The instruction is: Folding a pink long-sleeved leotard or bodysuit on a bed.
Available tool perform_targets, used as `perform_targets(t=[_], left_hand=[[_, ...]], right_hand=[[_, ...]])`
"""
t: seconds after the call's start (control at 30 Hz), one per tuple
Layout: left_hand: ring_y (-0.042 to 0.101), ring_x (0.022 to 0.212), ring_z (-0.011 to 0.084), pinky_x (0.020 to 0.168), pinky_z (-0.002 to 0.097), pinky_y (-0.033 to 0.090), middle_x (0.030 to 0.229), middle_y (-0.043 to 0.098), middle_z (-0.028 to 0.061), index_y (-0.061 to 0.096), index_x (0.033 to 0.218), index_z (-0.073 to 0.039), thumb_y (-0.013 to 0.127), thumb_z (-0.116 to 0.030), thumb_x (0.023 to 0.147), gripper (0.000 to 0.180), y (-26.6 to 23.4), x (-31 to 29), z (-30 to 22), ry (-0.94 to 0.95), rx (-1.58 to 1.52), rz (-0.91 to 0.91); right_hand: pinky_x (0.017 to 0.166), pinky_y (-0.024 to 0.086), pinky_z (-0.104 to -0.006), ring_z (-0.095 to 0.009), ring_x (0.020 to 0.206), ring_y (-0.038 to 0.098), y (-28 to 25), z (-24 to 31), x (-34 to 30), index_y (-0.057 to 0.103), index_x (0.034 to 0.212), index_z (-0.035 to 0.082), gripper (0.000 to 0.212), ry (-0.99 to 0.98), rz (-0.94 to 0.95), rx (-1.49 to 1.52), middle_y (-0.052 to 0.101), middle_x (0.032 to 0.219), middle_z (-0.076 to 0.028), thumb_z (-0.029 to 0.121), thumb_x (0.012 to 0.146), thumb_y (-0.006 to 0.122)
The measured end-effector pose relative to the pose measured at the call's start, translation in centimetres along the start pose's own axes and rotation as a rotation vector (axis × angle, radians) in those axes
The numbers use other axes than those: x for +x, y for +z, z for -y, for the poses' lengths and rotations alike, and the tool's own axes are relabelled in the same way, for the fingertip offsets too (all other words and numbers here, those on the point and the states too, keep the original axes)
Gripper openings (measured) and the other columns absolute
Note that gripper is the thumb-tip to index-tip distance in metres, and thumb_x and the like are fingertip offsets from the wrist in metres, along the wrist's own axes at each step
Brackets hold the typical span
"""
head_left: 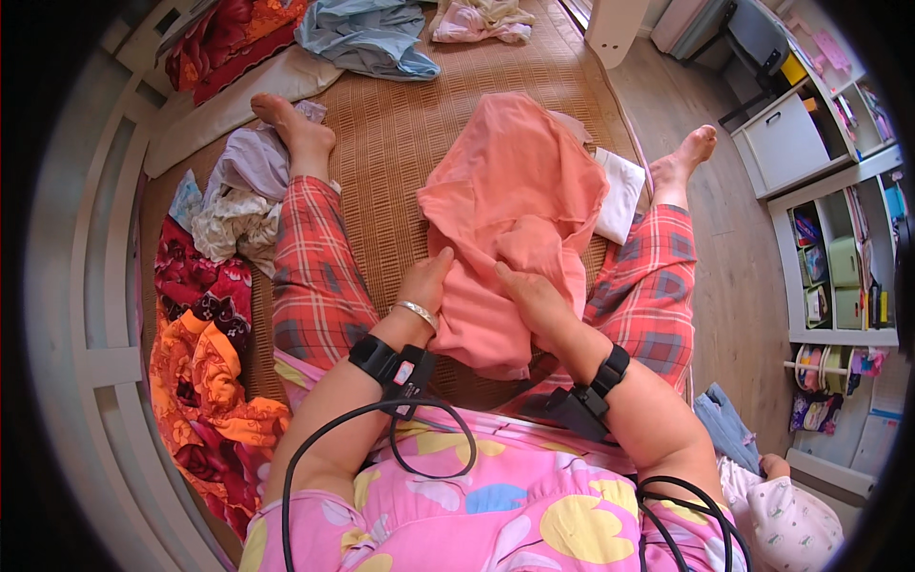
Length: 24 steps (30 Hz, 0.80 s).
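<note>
A salmon-pink garment lies spread and wrinkled on the woven mat between my outstretched legs; its exact kind is hard to tell. At its near left edge my left hand grips the cloth, thumb on top and the other fingers mostly hidden. My right hand holds it from the near right side, its thumb pointing inward over the fabric. Beside the garment's right edge is a folded white cloth, partly beneath it.
Left of my leg lie an orange-and-red patterned cloth and pale crumpled clothes. A light blue garment sits at the far end of the mat. At right stand shelves; a small child is at lower right. Black cables trail from my wrists.
</note>
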<state>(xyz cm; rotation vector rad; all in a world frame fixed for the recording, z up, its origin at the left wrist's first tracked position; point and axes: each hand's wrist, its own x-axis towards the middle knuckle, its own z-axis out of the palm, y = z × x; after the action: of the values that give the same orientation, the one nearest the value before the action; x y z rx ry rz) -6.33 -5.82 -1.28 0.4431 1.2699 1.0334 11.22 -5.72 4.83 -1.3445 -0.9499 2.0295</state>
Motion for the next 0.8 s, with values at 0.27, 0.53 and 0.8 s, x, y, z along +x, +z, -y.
perform_targets(t=[0.27, 0.53, 0.8], left_hand=[[0.052, 0.055, 0.0164, 0.057, 0.0346, 0.042, 0.060, 0.057, 0.0112, 0.060, 0.073, 0.005, 0.052, -0.032, 0.083, 0.039, -1.6, 1.0, -2.6, 0.327, 0.619, -0.539], [0.053, 0.057, 0.0133, 0.055, 0.0276, 0.044, 0.064, 0.058, 0.0046, 0.058, 0.073, -0.002, 0.054, -0.021, 0.084, 0.023, -2.6, 0.2, -1.7, 0.124, 0.182, -0.258], [0.056, 0.064, 0.0140, 0.061, 0.0257, 0.049, 0.071, 0.056, 0.0043, 0.046, 0.073, -0.008, 0.061, 0.004, 0.072, 0.020, -0.3, -2.4, -1.9, 0.020, -0.074, 0.191]], right_hand=[[0.043, 0.033, -0.0217, -0.006, 0.053, 0.042, 2.1, 1.4, -3.7, 0.057, 0.075, 0.008, 0.030, -0.042, 0.065, -0.340, 0.046, 0.061, 0.004, 0.033, 0.088, 0.051], [0.055, 0.044, -0.0277, -0.014, 0.061, 0.056, -0.7, 1.6, -2.0, 0.059, 0.084, -0.001, 0.029, 0.188, 0.055, -0.307, 0.059, 0.070, -0.007, 0.028, 0.085, 0.054], [0.058, 0.042, -0.0255, -0.011, 0.065, 0.052, -1.7, 1.0, 1.5, 0.059, 0.087, 0.000, 0.034, -0.029, -0.085, -0.628, 0.057, 0.071, -0.005, 0.032, 0.078, 0.061]])
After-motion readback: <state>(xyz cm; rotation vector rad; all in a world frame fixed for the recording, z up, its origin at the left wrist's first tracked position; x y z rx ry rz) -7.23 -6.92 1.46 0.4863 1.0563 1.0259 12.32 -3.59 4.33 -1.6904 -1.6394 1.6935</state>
